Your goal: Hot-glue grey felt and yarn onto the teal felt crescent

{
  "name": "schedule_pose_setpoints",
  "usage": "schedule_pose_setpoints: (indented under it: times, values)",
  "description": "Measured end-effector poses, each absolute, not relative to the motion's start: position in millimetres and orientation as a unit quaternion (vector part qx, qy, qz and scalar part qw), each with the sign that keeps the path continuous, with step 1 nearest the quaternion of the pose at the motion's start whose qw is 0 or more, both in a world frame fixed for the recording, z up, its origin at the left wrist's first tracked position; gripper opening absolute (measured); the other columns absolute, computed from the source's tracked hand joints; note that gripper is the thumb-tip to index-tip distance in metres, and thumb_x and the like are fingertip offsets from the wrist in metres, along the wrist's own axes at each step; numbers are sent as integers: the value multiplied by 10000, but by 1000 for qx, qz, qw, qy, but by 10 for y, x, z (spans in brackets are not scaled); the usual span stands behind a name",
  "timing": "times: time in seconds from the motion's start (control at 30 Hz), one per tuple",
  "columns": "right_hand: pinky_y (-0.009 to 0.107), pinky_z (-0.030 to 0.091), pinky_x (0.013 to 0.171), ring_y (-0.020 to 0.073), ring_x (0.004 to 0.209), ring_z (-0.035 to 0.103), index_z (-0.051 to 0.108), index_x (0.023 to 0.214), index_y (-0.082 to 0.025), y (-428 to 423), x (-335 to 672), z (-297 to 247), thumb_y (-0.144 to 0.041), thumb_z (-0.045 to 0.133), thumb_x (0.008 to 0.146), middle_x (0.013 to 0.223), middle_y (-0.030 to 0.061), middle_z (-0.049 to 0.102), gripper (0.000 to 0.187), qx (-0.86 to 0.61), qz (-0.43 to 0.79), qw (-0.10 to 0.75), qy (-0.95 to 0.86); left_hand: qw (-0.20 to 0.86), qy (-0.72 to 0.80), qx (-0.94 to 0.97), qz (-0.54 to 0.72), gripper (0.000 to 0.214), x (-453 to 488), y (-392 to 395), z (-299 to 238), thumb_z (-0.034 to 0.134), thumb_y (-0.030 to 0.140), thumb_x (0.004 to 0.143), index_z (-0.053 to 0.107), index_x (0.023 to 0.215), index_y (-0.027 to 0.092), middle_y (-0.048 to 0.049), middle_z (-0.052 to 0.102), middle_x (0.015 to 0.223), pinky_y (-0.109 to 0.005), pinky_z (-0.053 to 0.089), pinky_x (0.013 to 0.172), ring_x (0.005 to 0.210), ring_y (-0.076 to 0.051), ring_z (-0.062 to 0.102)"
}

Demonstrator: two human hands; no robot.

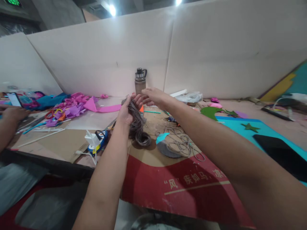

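Left hand (127, 113) is palm up, loosely gripping a hank of grey-brown cord (137, 123); the strands run over the palm and the lower loop hangs down toward the board. Right hand (152, 95) is raised just beside the left fingertips, fingers loosely bent; can't tell from here if it's pinching a strand. Hank sits mid-table, above a red-and-brown cardboard sheet (153, 175). Progress, my read: most of the cord looks gathered into parallel strands, so the bundling seems well along. Not done: a loose cord tangle (187, 143) lies just right of the hank, partly over a grey disc (168, 148) with a cyan patch. Can't see whether that tangle joins the hank. No tie visible on the bundle. Farther out: bottle (140, 83) behind the hands, power strip (97, 143) to the left, pink and purple scraps (74, 107) past it, phone (281, 153) on a blue sheet (233, 127) to the right. Far left, a co-worker's hand (15, 114) is near a lit phone screen (14, 100).
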State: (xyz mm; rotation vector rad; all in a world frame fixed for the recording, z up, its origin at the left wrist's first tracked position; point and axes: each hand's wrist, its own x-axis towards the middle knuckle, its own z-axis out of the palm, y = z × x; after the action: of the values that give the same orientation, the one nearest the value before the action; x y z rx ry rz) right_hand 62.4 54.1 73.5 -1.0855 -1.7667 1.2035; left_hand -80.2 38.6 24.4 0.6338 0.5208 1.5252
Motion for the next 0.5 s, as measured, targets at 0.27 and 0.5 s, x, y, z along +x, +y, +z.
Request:
schedule_pose_setpoints:
  times: [0.27,0.5]
  values:
    - [244,443,520,107,533,476,605,764,-193,282,655,291,-489,529,863,601,-16,503,321,-360,470,311,-744,644,200,271,687,291,-874,394,254,405,308,973,643,893,161,-67,740,867,-247,556,750,820,-143,711]
    - [223,206,399,74,410,241,619,731,-204,-57,1030,512,-423,519,852,499,-78,259,269,-367,407,483,-683,600,164,157,767,324,-1039,435,284,389,296,988,602,783,163,-29,725,740,-188,539,696,712,-99,698]
